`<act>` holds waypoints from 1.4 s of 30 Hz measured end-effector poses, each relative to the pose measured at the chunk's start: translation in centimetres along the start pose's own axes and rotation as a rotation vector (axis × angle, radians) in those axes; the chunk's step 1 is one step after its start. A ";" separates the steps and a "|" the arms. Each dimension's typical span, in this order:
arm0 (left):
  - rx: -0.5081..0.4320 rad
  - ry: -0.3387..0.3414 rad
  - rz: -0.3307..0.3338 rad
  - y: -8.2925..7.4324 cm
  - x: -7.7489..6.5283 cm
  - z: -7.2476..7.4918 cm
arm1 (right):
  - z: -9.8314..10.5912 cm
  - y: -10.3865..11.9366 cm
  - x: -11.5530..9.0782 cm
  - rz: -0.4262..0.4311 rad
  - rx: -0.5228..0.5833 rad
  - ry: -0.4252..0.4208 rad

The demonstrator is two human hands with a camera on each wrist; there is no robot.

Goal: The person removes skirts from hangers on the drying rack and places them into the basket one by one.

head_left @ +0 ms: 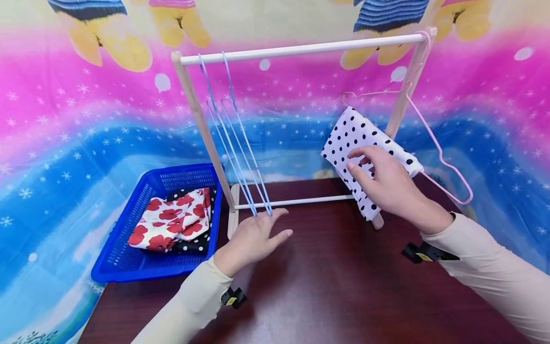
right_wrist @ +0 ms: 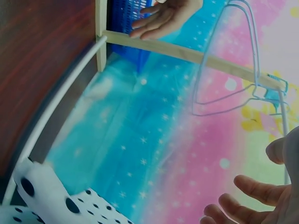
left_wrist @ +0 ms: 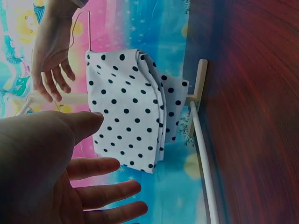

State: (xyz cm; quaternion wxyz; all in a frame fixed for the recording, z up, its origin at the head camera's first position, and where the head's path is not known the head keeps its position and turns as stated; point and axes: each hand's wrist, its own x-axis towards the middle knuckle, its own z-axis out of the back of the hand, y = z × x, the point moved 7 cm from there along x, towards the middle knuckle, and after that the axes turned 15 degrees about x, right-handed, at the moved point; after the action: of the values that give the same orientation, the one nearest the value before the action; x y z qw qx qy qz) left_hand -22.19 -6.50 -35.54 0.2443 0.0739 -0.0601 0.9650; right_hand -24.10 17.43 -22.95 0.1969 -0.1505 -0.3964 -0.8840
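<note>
A pink hanger hangs from the right end of the rack's top rail. Folded over its lower bar is a white cloth with black dots. My right hand is in front of this cloth in the head view; in the left wrist view the right hand is apart from it, fingers loosely bent and holding nothing. My left hand, fingers extended and grasping nothing, is over the table, nearest the lower ends of two blue hangers. Whether it touches them is unclear.
At left stands a blue basket holding a red-flowered white cloth and a black cloth with white dots. The wooden rack post rises beside it. Behind hangs a patterned backdrop; below is a dark brown table.
</note>
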 end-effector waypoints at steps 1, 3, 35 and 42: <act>-0.003 0.003 0.000 -0.1 0.0 0.0 | 0.3 0.1 0.0 0.004 0.000 -0.010; -0.008 0.001 -0.002 -0.2 0.1 0.1 | 1.0 0.3 -0.2 0.015 0.001 -0.031; -0.054 -0.037 -0.028 -3.9 2.3 0.1 | 9.8 -2.7 -1.2 -0.035 -0.071 -0.229; -0.070 -0.040 -0.020 -4.0 2.3 -0.2 | 10.9 -3.3 -1.3 -0.075 -0.083 -0.244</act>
State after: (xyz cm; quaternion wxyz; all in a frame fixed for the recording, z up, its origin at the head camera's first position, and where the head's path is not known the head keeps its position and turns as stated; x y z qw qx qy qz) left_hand -22.28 -1.91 -35.01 0.2549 0.0850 -0.0979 0.9582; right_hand -23.29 28.04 -18.60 0.1078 -0.2502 -0.3860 -0.8814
